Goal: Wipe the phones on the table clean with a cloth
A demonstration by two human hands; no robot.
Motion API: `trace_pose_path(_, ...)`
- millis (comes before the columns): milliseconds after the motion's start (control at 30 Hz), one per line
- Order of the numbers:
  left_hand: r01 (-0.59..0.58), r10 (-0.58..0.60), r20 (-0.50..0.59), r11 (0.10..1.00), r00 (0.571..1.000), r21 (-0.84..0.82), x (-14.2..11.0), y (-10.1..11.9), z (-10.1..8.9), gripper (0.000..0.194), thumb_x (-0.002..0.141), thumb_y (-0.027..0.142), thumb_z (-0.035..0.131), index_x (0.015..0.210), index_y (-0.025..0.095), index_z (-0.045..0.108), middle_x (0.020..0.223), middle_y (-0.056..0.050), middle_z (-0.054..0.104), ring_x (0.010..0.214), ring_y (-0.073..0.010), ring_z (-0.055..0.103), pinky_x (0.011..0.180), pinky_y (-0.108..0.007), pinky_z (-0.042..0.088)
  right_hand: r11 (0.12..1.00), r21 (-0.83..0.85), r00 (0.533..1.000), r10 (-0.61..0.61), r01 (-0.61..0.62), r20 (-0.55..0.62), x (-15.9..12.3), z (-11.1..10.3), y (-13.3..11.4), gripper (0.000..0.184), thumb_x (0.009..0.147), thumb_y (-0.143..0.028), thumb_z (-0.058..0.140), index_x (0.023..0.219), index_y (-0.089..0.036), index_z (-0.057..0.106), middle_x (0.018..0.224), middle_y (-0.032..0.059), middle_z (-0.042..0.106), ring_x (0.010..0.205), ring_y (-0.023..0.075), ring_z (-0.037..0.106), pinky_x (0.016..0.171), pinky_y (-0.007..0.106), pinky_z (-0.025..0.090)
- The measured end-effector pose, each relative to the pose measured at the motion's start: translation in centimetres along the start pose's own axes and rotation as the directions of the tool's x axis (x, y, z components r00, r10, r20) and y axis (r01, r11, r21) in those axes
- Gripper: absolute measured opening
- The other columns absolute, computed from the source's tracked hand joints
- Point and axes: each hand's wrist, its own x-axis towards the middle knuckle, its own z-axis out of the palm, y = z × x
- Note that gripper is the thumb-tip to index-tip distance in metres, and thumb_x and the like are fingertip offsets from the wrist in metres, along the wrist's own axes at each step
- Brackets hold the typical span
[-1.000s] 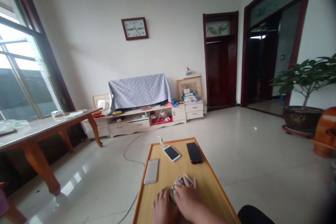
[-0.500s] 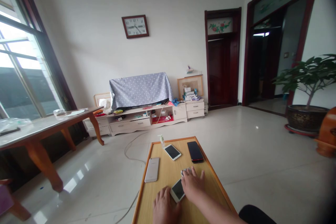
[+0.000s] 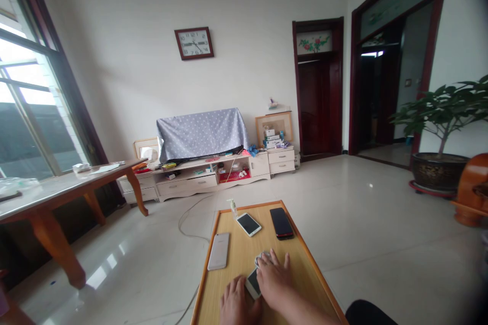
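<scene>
My hands lie at the near end of a wooden low table (image 3: 244, 249) with an orange-brown rim. My right hand (image 3: 272, 279) spreads over a small grey object (image 3: 261, 257) and partly covers a white-framed smartphone (image 3: 252, 283), whose dark screen shows. My left hand (image 3: 238, 304) rests close beside that phone, at its lower left, and seems to touch its edge. Farther up the table lie a silver phone (image 3: 218, 251), face down, a white phone (image 3: 248, 224) and a black phone (image 3: 281, 223) with a red edge. A small pump bottle (image 3: 232, 208) stands at the far end.
A thin cable (image 3: 186, 223) curves across the tiled floor left of the table. A long wooden table (image 3: 64, 177) stands at the left, and a potted plant (image 3: 438, 172) at the right. A cream cabinet (image 3: 186, 183) lines the far wall. A dark rounded shape (image 3: 369, 312) sits at bottom right.
The white-framed phone has come out from under my hands since the oldest frame, showing its screen. My right hand has shifted up the table, and the view has tilted slightly.
</scene>
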Motion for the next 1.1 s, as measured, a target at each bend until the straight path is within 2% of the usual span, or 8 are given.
trace_pose_path(233,-0.026,0.027,0.05,0.999,0.998,-0.022,0.2,-0.5,-0.1,0.056,0.088,0.034,0.047,0.144,0.03,0.049,0.156,-0.003,0.049,0.14,-0.021,0.045,0.109,-0.033,0.037,0.974,0.133,0.976,-0.199,0.186,0.094,-2.3,1.2,-1.3,0.051,0.104,-0.042,0.022,0.147,-0.038,0.05,0.157,0.0026,0.047,0.151,0.0305,0.03,0.119,0.071,-0.003)
trace_pose_path(367,-0.002,0.002,0.013,1.0,1.0,0.003,0.0,-0.1,0.0,0.062,0.082,0.044,0.055,0.142,0.027,0.052,0.154,-0.004,0.05,0.14,-0.0248,0.044,0.112,-0.036,0.035,0.998,0.029,0.998,-0.053,0.053,0.031,-1.0,0.4,0.3,0.051,0.103,-0.039,0.024,0.145,-0.036,0.053,0.158,0.0026,0.046,0.153,0.0309,0.024,0.119,0.07,-0.007)
trace_pose_path(467,0.008,-0.008,-0.014,1.0,1.0,0.021,0.0,0.2,0.2,0.064,0.079,0.042,0.058,0.141,0.027,0.053,0.153,-0.005,0.052,0.14,-0.0252,0.044,0.112,-0.037,0.035,0.997,-0.043,0.998,0.062,-0.061,0.01,0.0,0.1,1.4,0.053,0.103,-0.038,0.026,0.147,-0.029,0.052,0.159,0.0067,0.043,0.155,0.0311,0.017,0.118,0.07,-0.011)
trace_pose_path(600,0.014,-0.014,0.002,1.0,1.0,0.015,0.2,0.0,0.1,0.06,0.082,0.045,0.054,0.14,0.028,0.054,0.153,-0.004,0.051,0.14,-0.0252,0.045,0.111,-0.038,0.037,0.999,-0.003,0.998,-0.05,0.05,0.041,-1.2,0.7,0.8,0.054,0.103,-0.043,0.027,0.149,-0.029,0.05,0.159,0.0078,0.042,0.154,0.0296,0.022,0.12,0.065,-0.013)
trace_pose_path(733,-0.005,0.004,0.044,1.0,0.999,0.016,0.2,-0.3,-0.1,0.058,0.084,0.03,0.048,0.142,0.03,0.051,0.156,-0.002,0.049,0.14,-0.0219,0.044,0.11,-0.036,0.038,0.973,0.133,0.974,-0.202,0.188,0.105,-3.2,1.5,0.2,0.051,0.103,-0.046,0.03,0.147,-0.035,0.052,0.157,0.0053,0.046,0.149,0.0316,0.034,0.118,0.07,-0.013)
trace_pose_path(833,0.007,-0.007,0.04,1.0,0.999,0.016,0.1,0.0,-0.2,0.057,0.085,0.038,0.05,0.142,0.029,0.052,0.156,-0.004,0.049,0.141,-0.0239,0.044,0.112,-0.038,0.037,0.983,0.097,0.984,-0.164,0.157,0.065,-3.2,1.4,1.1,0.05,0.102,-0.048,0.032,0.146,-0.036,0.053,0.156,0.0041,0.047,0.15,0.0332,0.032,0.116,0.071,-0.015)
trace_pose_path(967,0.021,-0.021,0.02,1.0,1.0,0.017,0.0,0.6,-0.3,0.064,0.08,0.049,0.057,0.141,0.028,0.053,0.155,-0.004,0.05,0.142,-0.0262,0.043,0.113,-0.038,0.036,1.0,-0.012,0.999,-0.029,0.029,-0.022,-2.1,0.8,2.4,0.055,0.103,-0.05,0.025,0.146,-0.031,0.054,0.157,0.0059,0.045,0.153,0.0338,0.024,0.118,0.067,-0.017)
trace_pose_path(1100,0.024,-0.026,0.066,0.999,0.997,0.029,0.3,0.2,-0.4,0.064,0.081,0.041,0.055,0.143,0.027,0.051,0.157,-0.005,0.048,0.143,-0.026,0.043,0.113,-0.039,0.038,0.995,0.024,0.995,-0.093,0.093,0.018,-2.6,1.2,1.5,0.056,0.102,-0.058,0.028,0.142,-0.034,0.058,0.154,0.0058,0.05,0.153,0.0351,0.022,0.117,0.069,-0.016)
